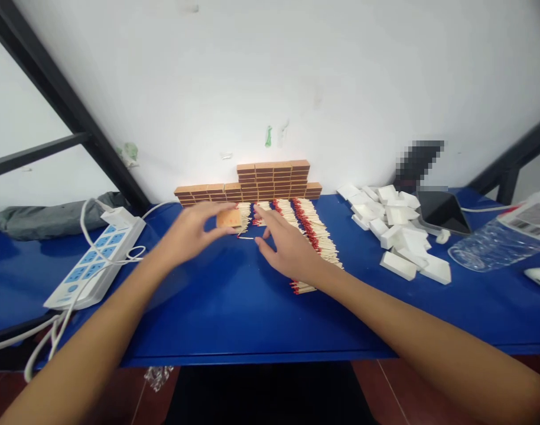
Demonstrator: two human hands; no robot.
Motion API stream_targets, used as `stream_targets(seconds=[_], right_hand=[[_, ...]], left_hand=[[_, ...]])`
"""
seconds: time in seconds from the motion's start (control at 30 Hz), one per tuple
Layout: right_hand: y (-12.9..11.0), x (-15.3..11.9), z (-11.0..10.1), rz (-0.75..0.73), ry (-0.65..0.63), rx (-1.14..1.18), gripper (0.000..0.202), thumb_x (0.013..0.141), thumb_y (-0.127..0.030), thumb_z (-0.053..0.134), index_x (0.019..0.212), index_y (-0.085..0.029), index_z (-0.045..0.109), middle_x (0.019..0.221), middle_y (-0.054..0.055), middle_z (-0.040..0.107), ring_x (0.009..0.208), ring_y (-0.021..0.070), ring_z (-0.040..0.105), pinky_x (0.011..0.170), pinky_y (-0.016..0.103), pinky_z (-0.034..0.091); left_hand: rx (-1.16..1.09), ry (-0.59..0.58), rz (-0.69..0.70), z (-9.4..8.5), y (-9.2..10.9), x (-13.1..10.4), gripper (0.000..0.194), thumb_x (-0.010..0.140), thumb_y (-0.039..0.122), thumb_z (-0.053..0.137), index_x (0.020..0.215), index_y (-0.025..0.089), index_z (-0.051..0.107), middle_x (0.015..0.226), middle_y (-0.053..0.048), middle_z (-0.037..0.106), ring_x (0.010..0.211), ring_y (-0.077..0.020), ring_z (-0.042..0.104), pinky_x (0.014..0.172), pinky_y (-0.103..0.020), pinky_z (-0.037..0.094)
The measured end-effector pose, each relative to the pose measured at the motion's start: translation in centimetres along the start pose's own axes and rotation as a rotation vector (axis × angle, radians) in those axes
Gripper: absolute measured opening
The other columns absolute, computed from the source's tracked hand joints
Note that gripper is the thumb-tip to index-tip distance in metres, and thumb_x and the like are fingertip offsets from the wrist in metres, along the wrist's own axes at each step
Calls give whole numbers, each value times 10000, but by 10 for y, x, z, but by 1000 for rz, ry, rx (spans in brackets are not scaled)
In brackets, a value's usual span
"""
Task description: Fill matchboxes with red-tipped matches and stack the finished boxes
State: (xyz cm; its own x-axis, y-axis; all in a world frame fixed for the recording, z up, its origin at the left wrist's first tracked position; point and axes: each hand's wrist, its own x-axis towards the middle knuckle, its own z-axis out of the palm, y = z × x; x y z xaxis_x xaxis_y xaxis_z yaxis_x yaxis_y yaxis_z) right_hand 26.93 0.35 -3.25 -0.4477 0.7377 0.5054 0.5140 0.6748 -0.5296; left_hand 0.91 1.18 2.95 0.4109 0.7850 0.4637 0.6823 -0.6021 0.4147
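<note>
Orange matchbox [228, 219], 1 pc, btwn L hand [191, 233] thumb + fingers; grip half-open, holding opp. edges. R hand [291, 249] empty, loosely spread, thumb apart, partly blocking view of matches [324, 237], approx. 4 rows beside/under it. 1 loose match [246, 238] btwn hands. Behind both: stacked boxes [274, 182]. R of R hand: white trays [406, 239], overlapped, can't count; 1 phone [445, 211], 1 clear bottle [491, 241]. L of L hand: 1 power strip [91, 260].

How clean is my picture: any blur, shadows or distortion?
Head view: left hand and right hand look soft, possibly motion blur; head view: faint shadows fall on the blue tabletop beneath them; head view: a pixelated patch hides detail against the wall, and wide-angle stretch seems to lengthen the forearms.
</note>
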Motion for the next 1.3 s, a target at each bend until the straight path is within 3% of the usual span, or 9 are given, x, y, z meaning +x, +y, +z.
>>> stream_targets(seconds=[0.03, 0.1, 0.17, 0.27, 0.47, 0.73, 0.9, 1.07, 1.3], right_hand=[[3, 2, -2, 0, 25, -33, 632, 1035, -212, 527, 1657, -211, 413, 1434, 184, 630, 1078, 301, 727, 986, 528, 603], [11, 5, -6, -8, 68, -78, 540, 1031, -201, 533, 1570, -207, 511, 1399, 175, 648, 1031, 286, 733, 944, 492, 612], [16, 7, -8, -24, 93, -113, 460, 1028, -183, 527, 1486, -188, 575, 1371, 177, 663, 986, 274, 731, 897, 466, 614], [19, 8, -10, -33, 87, -164, 366, 1036, -172, 509, 1381, -155, 631, 1324, 183, 693, 914, 261, 719, 848, 448, 606], [17, 8, -10, -51, 65, -200, 306, 1033, -166, 523, 1309, -156, 657, 1280, 167, 710, 822, 222, 681, 815, 414, 585], [18, 9, -11, -30, 73, -185, 278, 1036, -161, 537, 1267, -181, 689, 1264, 137, 714, 831, 212, 682, 796, 374, 556], [15, 9, -14, -19, 64, -198, 243, 1044, -155, 543, 1230, -178, 699, 1254, 130, 709, 851, 212, 686, 779, 358, 535], [14, 11, -15, -1, 48, -190, 235, 1046, -149, 535, 1205, -168, 706, 1253, 131, 708, 853, 210, 685, 777, 357, 529], [13, 11, -16, -4, 57, -195, 222, 1054, -163, 527, 1165, -167, 719, 1231, 119, 723, 823, 196, 672, 780, 354, 516]], left_hand=[[52, 28, -19, -18, -3, 1, 628, 900, 675, 761, 1338, 225, 779, 1367, -92, 782, 1233, -321, 729, 1129, -469, 561], [149, 78, -185, -55, -9, -2, 638, 856, 670, 796, 1326, 238, 786, 1298, -68, 803, 998, -267, 752, 982, -426, 606], [228, 6, -347, -85, -18, -9, 595, 857, 649, 785, 1302, 254, 797, 1204, -39, 819, 917, -241, 728, 901, -392, 602], [262, -127, -472, -104, -34, -25, 635, 800, 674, 799, 1291, 273, 797, 1156, -18, 823, 999, -256, 720, 958, -390, 571], [301, -328, -553, -97, -50, -46, 683, 761, 767, 740, 1268, 313, 802, 1107, -36, 824, 1028, -311, 727, 903, -408, 543], [332, -398, -589, -90, -57, -43, 729, 674, 728, 788, 1274, 314, 798, 1068, -41, 819, 980, -315, 726, 814, -390, 563], [286, -390, -597, -90, -60, -37, 800, 600, 691, 825, 1300, 307, 777, 1181, -44, 817, 1059, -318, 741, 905, -401, 575], [262, -438, -585, -91, -59, -31, 757, 648, 754, 804, 1263, 314, 785, 1209, -39, 818, 1099, -311, 737, 932, -398, 567], [288, -451, -587, -91, -56, -33, 733, 640, 751, 806, 1200, 278, 809, 1074, -32, 836, 937, -283, 745, 838, -360, 566]])
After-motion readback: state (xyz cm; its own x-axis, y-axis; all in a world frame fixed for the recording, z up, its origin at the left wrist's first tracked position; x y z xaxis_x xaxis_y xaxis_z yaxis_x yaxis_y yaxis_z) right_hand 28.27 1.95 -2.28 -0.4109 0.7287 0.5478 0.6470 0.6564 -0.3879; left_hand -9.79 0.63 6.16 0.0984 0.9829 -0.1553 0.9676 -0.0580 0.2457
